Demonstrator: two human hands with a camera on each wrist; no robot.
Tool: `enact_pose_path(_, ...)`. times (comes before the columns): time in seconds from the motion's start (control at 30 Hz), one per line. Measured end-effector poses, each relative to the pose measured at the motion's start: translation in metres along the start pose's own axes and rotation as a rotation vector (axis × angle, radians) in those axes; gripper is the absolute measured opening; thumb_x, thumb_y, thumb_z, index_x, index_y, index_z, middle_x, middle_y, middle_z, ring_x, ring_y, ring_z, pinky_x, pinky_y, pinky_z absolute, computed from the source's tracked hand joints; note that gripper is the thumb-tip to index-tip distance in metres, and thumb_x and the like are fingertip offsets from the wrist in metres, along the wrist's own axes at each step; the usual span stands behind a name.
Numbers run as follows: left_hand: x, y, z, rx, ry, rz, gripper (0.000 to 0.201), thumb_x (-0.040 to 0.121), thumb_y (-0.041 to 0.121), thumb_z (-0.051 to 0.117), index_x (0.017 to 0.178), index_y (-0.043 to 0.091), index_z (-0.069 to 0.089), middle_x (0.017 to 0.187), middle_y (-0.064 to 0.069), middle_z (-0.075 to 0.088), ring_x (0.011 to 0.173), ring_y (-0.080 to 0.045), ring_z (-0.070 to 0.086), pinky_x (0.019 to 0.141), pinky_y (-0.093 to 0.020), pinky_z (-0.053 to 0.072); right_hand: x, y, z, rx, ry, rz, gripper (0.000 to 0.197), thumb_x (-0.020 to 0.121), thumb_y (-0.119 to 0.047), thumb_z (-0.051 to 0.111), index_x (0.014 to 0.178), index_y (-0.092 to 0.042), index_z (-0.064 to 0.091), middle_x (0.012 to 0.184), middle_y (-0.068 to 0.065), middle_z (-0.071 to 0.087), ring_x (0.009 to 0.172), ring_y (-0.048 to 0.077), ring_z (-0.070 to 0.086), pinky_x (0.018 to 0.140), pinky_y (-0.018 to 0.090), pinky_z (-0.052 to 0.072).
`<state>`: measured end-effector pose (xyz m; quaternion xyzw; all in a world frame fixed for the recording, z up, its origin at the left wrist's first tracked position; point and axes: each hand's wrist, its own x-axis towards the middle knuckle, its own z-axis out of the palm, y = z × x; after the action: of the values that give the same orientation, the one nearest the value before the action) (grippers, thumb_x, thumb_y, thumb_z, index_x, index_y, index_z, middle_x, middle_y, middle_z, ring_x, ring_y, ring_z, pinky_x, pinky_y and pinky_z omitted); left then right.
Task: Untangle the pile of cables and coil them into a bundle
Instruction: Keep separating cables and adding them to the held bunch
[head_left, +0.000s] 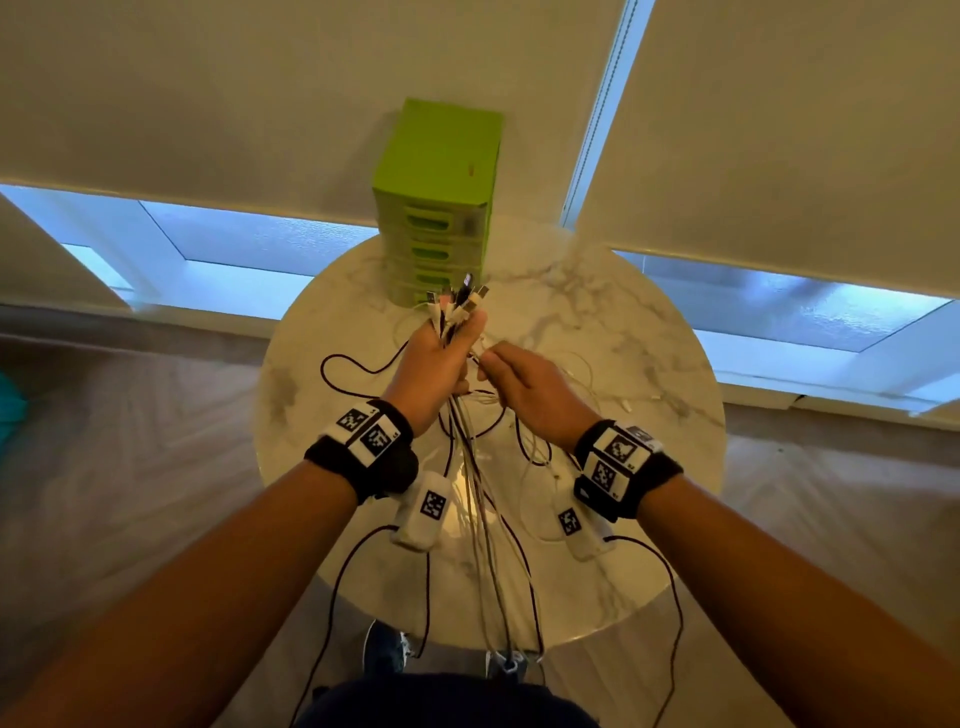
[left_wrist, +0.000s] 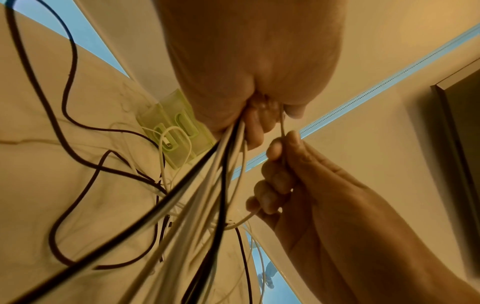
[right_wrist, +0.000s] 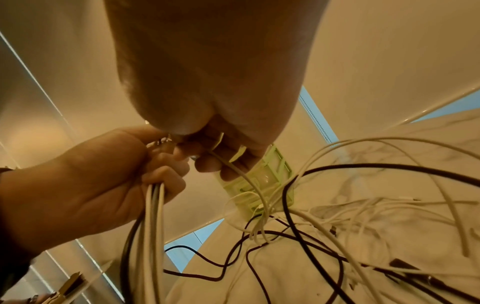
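My left hand (head_left: 441, 358) grips a bunch of white and black cables (head_left: 470, 467) above the round marble table (head_left: 649, 332), their plug ends (head_left: 460, 299) fanning out over its fist. The cables hang down past the table's near edge. In the left wrist view the bunch (left_wrist: 207, 181) leaves the left hand (left_wrist: 249, 98) downward. My right hand (head_left: 519, 376), just to the right, pinches one thin white cable (right_wrist: 239, 170) between its fingers (left_wrist: 280, 170). Loose white and black cables (right_wrist: 337, 226) still lie tangled on the table under both hands.
A green set of small drawers (head_left: 439, 208) stands at the table's far edge, close behind the plug ends. Roller blinds and windows lie beyond. Black leads (head_left: 332, 597) from the wrist cameras hang below my forearms. Wooden floor surrounds the table.
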<state>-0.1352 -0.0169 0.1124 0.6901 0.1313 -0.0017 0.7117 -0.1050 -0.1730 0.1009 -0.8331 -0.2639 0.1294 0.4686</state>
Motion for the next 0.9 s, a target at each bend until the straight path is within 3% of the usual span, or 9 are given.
enact_pose_path(0.07, 0.0, 0.001, -0.001, 0.002, 0.01, -0.004, 0.016, 0.1, 0.052, 0.055, 0.09, 0.041, 0.06, 0.064, 0.005, 0.038, 0.054, -0.011, 0.038, 0.05, -0.025, 0.037, 0.001, -0.004, 0.005, 0.045, -0.014, -0.014, 0.031, 0.108, -0.028, 0.04, 0.091, -0.011, 0.059, 0.067, -0.009, 0.051, 0.061, 0.006, 0.05, 0.065, 0.027, 0.046)
enact_pose_path(0.17, 0.002, 0.004, -0.004, 0.015, 0.027, 0.0, 0.027, 0.096, 0.059, 0.053, 0.082, 0.035, 0.057, 0.061, 0.005, 0.039, 0.049, -0.014, 0.038, 0.054, -0.031, 0.035, -0.002, -0.007, 0.011, 0.188, -0.083, 0.057, 0.039, 0.109, -0.032, 0.036, 0.094, -0.004, 0.059, 0.07, -0.001, 0.057, 0.065, 0.015, 0.055, 0.071, 0.039, 0.049)
enact_pose_path(0.3, 0.008, 0.01, -0.014, -0.019, 0.067, -0.04, 0.033, 0.103, 0.045, 0.05, 0.082, 0.019, 0.05, 0.063, 0.001, 0.037, 0.051, -0.014, 0.032, 0.052, -0.03, 0.029, -0.015, 0.004, 0.02, 0.279, -0.203, 0.177, 0.047, 0.109, -0.036, 0.032, 0.1, -0.001, 0.063, 0.087, 0.007, 0.067, 0.086, 0.019, 0.064, 0.089, 0.03, 0.049)
enact_pose_path(0.43, 0.01, 0.021, -0.025, 0.044, 0.109, 0.029, 0.033, 0.109, 0.037, 0.043, 0.085, 0.017, 0.055, 0.072, -0.003, 0.051, 0.056, -0.008, 0.048, 0.059, -0.032, 0.049, -0.021, 0.021, 0.028, 0.183, -0.32, 0.235, 0.051, 0.11, -0.035, 0.027, 0.101, -0.005, 0.067, 0.108, 0.002, 0.067, 0.108, 0.009, 0.059, 0.096, 0.005, 0.037)
enact_pose_path(0.57, 0.007, 0.044, -0.04, -0.143, 0.072, 0.049, 0.039, 0.108, 0.039, 0.042, 0.082, 0.012, 0.051, 0.066, -0.002, 0.046, 0.065, -0.016, 0.051, 0.079, -0.049, 0.063, -0.03, 0.06, 0.04, -0.266, -0.488, 0.197, 0.041, 0.11, -0.035, 0.027, 0.111, -0.017, 0.064, 0.114, 0.001, 0.066, 0.107, 0.016, 0.059, 0.104, 0.034, 0.04)
enact_pose_path(0.63, 0.003, 0.057, -0.046, -0.249, 0.048, 0.064, 0.041, 0.108, 0.038, 0.043, 0.077, 0.012, 0.045, 0.062, 0.0, 0.041, 0.06, -0.015, 0.051, 0.072, -0.047, 0.063, -0.033, 0.085, 0.043, -0.597, -0.419, 0.222, 0.036, 0.107, -0.046, 0.027, 0.112, -0.033, 0.06, 0.113, -0.008, 0.067, 0.106, 0.016, 0.06, 0.103, 0.045, 0.038)
enact_pose_path(0.7, 0.0, 0.065, -0.051, -0.298, 0.054, 0.064, 0.042, 0.109, 0.04, 0.041, 0.074, 0.017, 0.04, 0.058, 0.004, 0.036, 0.051, -0.011, 0.042, 0.052, -0.031, 0.051, -0.027, 0.096, 0.037, -0.746, -0.245, 0.281, 0.033, 0.105, -0.049, 0.025, 0.113, -0.038, 0.055, 0.117, -0.011, 0.065, 0.113, 0.02, 0.057, 0.103, 0.049, 0.033)
enact_pose_path(0.77, -0.003, 0.066, -0.056, -0.316, 0.045, 0.044, 0.041, 0.109, 0.043, 0.039, 0.074, 0.021, 0.039, 0.058, 0.006, 0.033, 0.048, -0.008, 0.029, 0.045, -0.022, 0.029, -0.014, 0.095, 0.022, -0.734, -0.138, 0.308, 0.026, 0.106, -0.039, 0.031, 0.111, -0.032, 0.056, 0.116, -0.005, 0.065, 0.113, 0.026, 0.057, 0.098, 0.047, 0.036)
enact_pose_path(0.9, -0.005, 0.059, -0.062, -0.231, 0.052, 0.015, 0.038, 0.106, 0.046, 0.044, 0.075, 0.026, 0.041, 0.061, 0.008, 0.029, 0.049, -0.006, 0.023, 0.044, -0.021, 0.02, 0.013, 0.07, -0.008, -0.455, 0.148, 0.23, 0.024, 0.106, -0.03, 0.041, 0.106, -0.02, 0.063, 0.093, -0.003, 0.075, 0.09, 0.024, 0.069, 0.08, 0.035, 0.05)
